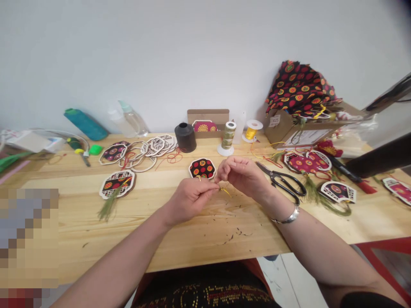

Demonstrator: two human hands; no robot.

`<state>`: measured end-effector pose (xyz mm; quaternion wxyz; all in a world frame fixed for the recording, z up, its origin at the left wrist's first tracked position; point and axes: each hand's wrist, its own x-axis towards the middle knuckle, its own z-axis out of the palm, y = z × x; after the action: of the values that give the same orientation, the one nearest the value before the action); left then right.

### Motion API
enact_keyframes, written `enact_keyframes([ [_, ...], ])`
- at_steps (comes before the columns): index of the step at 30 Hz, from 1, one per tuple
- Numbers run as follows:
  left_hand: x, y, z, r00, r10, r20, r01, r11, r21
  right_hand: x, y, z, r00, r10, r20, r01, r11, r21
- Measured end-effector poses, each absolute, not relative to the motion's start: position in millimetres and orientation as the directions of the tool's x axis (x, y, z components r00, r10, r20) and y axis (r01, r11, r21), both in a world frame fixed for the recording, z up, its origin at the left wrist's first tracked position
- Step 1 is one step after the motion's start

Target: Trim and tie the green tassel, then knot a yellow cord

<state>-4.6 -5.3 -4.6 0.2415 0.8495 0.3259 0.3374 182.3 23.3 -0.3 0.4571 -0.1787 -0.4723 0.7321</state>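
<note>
My left hand (194, 196) is closed in a pinch, and a thin yellow cord (227, 192) sticks out at its fingertips. Close beside it, my right hand (240, 173) has its fingers curled together; whatever lies between them is too small to make out. Just behind both hands rests an ornament (202, 168) with a pale rim and black floral fabric. Black-handled scissors (284, 182) lie to the right of my right wrist. On the left is another ornament (117, 184) with lattice edging and a green tassel (111, 202).
Toward the wall stand a black thread cone (185, 137), a green thread spool (229, 137) and a yellow cord spool (253, 129). Pale lattice frames (157, 147) lie at back left. A cardboard box (285, 128) holds patterned fabric (300, 90). A black pole (382, 156) juts in from the right.
</note>
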Motion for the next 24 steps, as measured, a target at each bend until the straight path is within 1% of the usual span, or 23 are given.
enact_keyframes([
  [3, -4, -5, -1, 0.462, 0.806, 0.369, 0.290, -0.530, 0.797, 183, 25, 2, -0.499, 0.860, 0.105, -0.502, -0.188, -0.844],
  [6, -6, -4, 0, 0.354, 0.892, 0.282, 0.178, -0.360, 0.916, 184, 28, 2, -0.488, 0.872, 0.052, -0.503, -0.232, -0.833],
  [8, -7, -3, -2, 0.267, 0.936, 0.229, 0.093, -0.261, 0.961, 185, 29, 0, -0.487, 0.873, -0.012, -0.485, -0.282, -0.828],
  [10, -8, -1, -4, 0.190, 0.964, 0.185, 0.004, -0.189, 0.982, 184, 30, -2, -0.484, 0.867, -0.118, -0.430, -0.354, -0.831],
  [12, -9, 0, -6, 0.137, 0.981, 0.138, -0.026, -0.136, 0.990, 181, 30, -3, -0.479, 0.852, -0.212, -0.360, -0.411, -0.837],
  [14, -9, 1, -6, 0.099, 0.988, 0.119, 0.008, -0.121, 0.993, 178, 27, -3, -0.486, 0.836, -0.254, -0.312, -0.437, -0.844],
  [18, -7, 1, -3, 0.066, 0.989, 0.129, 0.127, -0.136, 0.983, 173, 21, 0, -0.529, 0.806, -0.266, -0.206, -0.426, -0.881],
  [21, -5, -1, 2, 0.057, 0.987, 0.149, 0.211, -0.157, 0.965, 172, 18, -1, -0.507, 0.817, -0.277, -0.059, -0.353, -0.934],
  [24, -3, -1, 5, 0.054, 0.981, 0.185, 0.280, -0.193, 0.940, 171, 16, -4, -0.482, 0.835, -0.267, 0.064, -0.270, -0.961],
])
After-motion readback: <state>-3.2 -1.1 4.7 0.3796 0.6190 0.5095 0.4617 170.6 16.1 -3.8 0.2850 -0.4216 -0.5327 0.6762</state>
